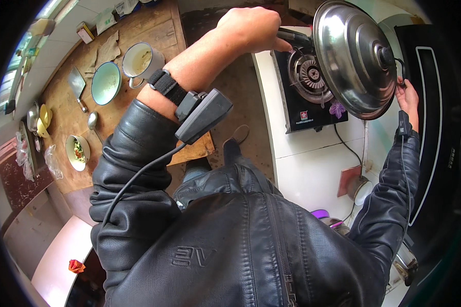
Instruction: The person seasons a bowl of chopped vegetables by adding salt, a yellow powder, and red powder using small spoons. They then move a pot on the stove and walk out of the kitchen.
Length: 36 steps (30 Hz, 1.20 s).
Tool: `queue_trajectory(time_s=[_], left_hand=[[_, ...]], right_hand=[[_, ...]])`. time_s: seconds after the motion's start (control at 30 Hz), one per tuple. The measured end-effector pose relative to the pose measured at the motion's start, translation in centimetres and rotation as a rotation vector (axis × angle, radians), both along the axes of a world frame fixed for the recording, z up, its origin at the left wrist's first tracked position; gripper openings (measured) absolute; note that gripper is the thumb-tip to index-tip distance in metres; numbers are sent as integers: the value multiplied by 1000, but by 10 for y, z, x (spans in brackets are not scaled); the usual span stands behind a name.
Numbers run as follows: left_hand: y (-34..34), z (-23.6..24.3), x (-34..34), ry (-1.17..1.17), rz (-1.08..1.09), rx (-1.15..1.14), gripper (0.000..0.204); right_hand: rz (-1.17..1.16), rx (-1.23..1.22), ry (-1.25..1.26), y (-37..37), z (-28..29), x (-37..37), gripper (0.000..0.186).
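A lidded wok is raised and tilted beside the gas stove (292,110), leaving the burner (311,75) bare. Its shiny, stepped metal lid (351,51) has a dark knob and hides the wok body beneath. At the top, my left hand (251,29) is closed around the wok's long dark handle (294,36), with one digit stretched out toward the burner. My right hand (407,100) grips the far side at a small dark loop handle (400,65); its fingers are partly hidden.
On the wooden table (156,28) at left are a cleaver (77,82), a green-rimmed bowl (106,83), an enamel mug (138,60), a ladle (92,121) and a bowl of chopped vegetables (78,153). A black range hood panel (445,92) stands close on the right.
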<state>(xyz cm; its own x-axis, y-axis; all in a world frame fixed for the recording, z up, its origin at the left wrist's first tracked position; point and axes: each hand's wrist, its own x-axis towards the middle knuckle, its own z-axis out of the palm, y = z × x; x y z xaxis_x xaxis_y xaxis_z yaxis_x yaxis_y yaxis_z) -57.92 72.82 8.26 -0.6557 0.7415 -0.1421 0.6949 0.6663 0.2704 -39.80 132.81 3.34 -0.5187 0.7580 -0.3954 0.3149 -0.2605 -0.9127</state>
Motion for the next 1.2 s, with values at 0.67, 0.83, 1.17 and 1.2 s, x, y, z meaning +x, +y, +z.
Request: queue_trajectory(time_s=[0.67, 0.83, 1.17, 1.2], left_hand=[[-30, -95, 32, -216, 32, -36, 54], [-26, -99, 31, -228, 41, -64, 54], [-21, -100, 37, -191, 37, -44, 57], [-22, -99, 35, -187, 34, -46, 57]], right_hand=[[-38, 0, -75, -74, -84, 11, 34], [-29, 21, -59, -72, -90, 12, 42], [-124, 69, -54, -89, -91, 5, 40], [-153, 72, -31, -92, -91, 4, 36]])
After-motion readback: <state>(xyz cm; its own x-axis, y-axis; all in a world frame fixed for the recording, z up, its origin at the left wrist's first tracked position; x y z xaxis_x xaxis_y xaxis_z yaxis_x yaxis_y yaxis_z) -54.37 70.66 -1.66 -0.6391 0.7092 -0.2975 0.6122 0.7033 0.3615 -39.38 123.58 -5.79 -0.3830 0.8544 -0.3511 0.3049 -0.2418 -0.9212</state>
